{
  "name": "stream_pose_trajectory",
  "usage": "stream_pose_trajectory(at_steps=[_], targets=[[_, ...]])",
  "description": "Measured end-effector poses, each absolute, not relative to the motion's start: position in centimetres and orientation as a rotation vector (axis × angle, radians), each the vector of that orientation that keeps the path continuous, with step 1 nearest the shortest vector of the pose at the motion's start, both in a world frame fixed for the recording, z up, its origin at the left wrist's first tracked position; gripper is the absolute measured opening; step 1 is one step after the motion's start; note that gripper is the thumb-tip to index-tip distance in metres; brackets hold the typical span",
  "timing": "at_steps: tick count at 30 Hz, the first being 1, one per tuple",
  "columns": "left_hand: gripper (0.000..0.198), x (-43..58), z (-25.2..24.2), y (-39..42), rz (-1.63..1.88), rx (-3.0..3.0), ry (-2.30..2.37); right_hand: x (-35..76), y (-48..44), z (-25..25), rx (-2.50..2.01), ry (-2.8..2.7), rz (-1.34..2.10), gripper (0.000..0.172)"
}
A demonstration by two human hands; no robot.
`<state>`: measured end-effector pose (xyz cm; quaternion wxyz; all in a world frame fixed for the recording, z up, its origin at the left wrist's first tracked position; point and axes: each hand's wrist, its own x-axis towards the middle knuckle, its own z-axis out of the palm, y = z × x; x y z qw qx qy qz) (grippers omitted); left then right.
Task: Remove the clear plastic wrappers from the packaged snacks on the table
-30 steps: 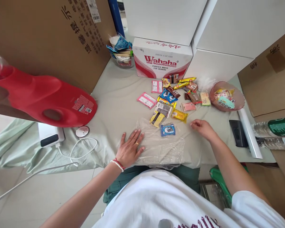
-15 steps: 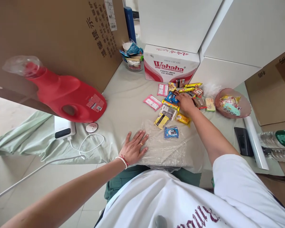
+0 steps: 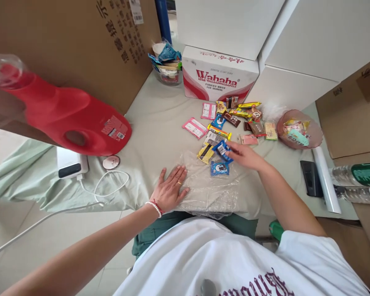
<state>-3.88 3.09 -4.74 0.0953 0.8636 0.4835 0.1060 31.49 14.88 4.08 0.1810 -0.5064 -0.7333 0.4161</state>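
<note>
My left hand (image 3: pixel 170 190) lies flat on the cloth, fingers spread, at the left edge of a clear plastic sheet (image 3: pixel 214 191). Between the fingers of my right hand (image 3: pixel 242 155) is a blue snack packet (image 3: pixel 222 150), held above the pile's near side. Just below it, a second blue packet (image 3: pixel 220 168) rests on the plastic. A yellow packet (image 3: pixel 205 153) and a grey-white packet (image 3: pixel 215 137) lie to the left, partly covered. Farther back are another blue packet (image 3: pixel 218 121), a brown packet (image 3: pixel 231 119), a yellow stick packet (image 3: pixel 219 132) and two pink packets (image 3: pixel 195 128).
Behind the snacks stands a Wahaha box (image 3: pixel 218 76). A pink bowl (image 3: pixel 316 137) of packets is at the right, near a white roll (image 3: pixel 327 181) and plastic bottles (image 3: pixel 357 174). To the left are a red jug (image 3: pixel 64 111) and a white power bank (image 3: pixel 70 162) with its cable.
My right hand has moved from the back of the pile toward me, carrying a blue packet. The yellow-orange packet beneath it is no longer visible. My left hand has stayed flat.
</note>
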Motion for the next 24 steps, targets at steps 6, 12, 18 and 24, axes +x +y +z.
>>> stream_pose_trajectory(at_steps=[6, 12, 18, 24], targets=[[0.072, -3.9, -4.8, 3.2, 0.314, 2.593, 1.422, 39.1, 25.3, 4.2, -1.946, -2.017, 0.671, 0.041], [0.073, -4.0, -4.6, 3.3, 0.292, 2.602, 1.436, 42.4, 33.2, 2.9, -2.320, -1.774, 0.291, 0.036], [0.071, -4.0, -4.6, 3.3, 0.228, 2.597, 1.447, 41.8, 35.7, 1.9, -2.523, -1.546, 0.408, 0.059], [0.069, -3.7, -4.4, 3.3, 0.236, 2.527, 1.471, 41.3, 31.6, 5.4, -2.411, -1.520, 0.196, 0.054]])
